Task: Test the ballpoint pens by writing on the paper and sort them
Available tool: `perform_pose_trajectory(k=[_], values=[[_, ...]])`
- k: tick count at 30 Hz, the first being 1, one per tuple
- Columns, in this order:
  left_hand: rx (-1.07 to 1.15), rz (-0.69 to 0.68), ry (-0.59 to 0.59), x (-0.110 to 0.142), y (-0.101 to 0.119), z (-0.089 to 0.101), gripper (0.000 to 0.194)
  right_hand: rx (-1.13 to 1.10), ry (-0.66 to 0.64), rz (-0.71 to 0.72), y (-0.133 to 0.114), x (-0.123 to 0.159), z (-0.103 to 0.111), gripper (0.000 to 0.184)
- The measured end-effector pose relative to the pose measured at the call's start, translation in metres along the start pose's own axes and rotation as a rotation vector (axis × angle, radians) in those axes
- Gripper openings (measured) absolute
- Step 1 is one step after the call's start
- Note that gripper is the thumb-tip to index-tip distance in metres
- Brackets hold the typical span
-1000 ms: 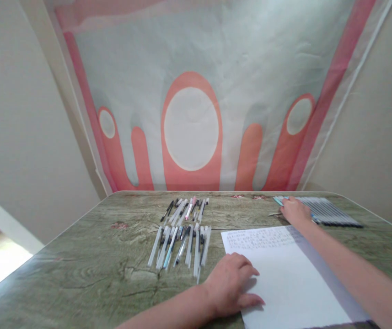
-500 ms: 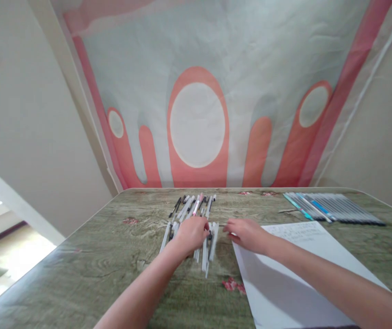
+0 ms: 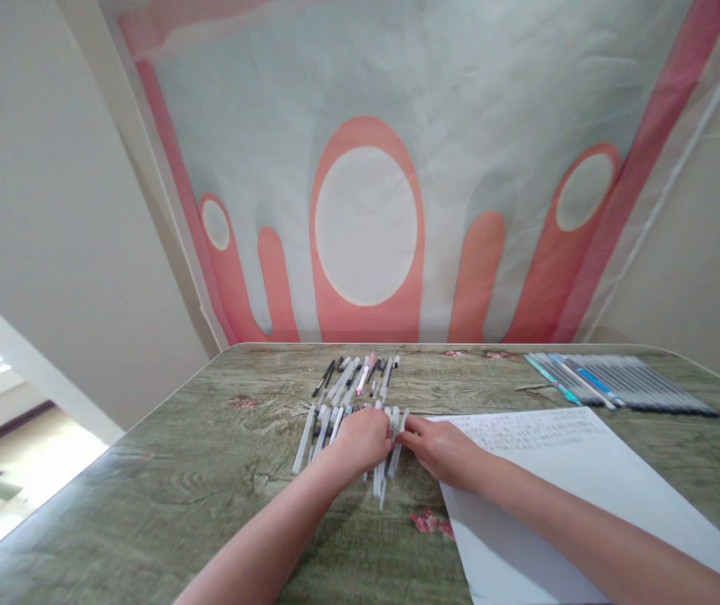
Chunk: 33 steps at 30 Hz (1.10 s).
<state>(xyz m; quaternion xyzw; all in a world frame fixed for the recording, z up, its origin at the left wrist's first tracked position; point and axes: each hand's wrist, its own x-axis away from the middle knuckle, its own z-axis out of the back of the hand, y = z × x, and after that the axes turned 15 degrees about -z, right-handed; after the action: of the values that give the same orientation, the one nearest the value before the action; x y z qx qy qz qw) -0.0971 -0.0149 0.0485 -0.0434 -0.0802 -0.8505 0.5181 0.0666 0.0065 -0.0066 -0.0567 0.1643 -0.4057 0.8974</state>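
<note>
My left hand point(image 3: 363, 439) lies on the near row of white-capped pens point(image 3: 320, 427), fingers curled over the pens at the row's right end. My right hand point(image 3: 441, 448) reaches in from the right, its fingertips pinching at a pen point(image 3: 396, 449) on the same end, almost touching my left hand. Whether either hand has lifted a pen is hidden by the fingers. A second loose bunch of pens point(image 3: 360, 376) lies just behind the row.
A white sheet of paper point(image 3: 561, 487) with writing along its top lies right of my hands. A row of grey and blue pens point(image 3: 617, 382) sits at the far right of the green wood-grain table point(image 3: 164, 479). A pink-and-grey cloth point(image 3: 365, 168) hangs behind.
My right hand left the far-right pens and crossed to the middle row. My left hand left the paper for that row. In the last half second the two hands closed together.
</note>
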Motion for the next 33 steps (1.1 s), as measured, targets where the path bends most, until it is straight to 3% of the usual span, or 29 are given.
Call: perform_pose_trajectory(k=[8,15,20,28,33], values=[[-0.020,0.062,-0.001,0.002,0.009,-0.003,0.022,0.110,0.063,0.056,0.009,0.003,-0.001,0.018],[-0.041,0.094,0.003,0.003,0.014,-0.006,0.025,0.296,0.161,0.290,0.020,-0.001,-0.005,0.021],[-0.042,0.121,-0.017,0.003,0.019,-0.006,0.027,0.284,0.209,0.362,0.023,-0.002,-0.003,0.024],[-0.046,0.114,-0.034,0.003,0.024,-0.005,0.034,0.276,0.285,0.249,0.030,-0.002,-0.002,0.019],[-0.051,0.131,-0.025,0.003,0.023,-0.004,0.033,0.116,0.325,0.108,0.039,-0.002,-0.006,0.018]])
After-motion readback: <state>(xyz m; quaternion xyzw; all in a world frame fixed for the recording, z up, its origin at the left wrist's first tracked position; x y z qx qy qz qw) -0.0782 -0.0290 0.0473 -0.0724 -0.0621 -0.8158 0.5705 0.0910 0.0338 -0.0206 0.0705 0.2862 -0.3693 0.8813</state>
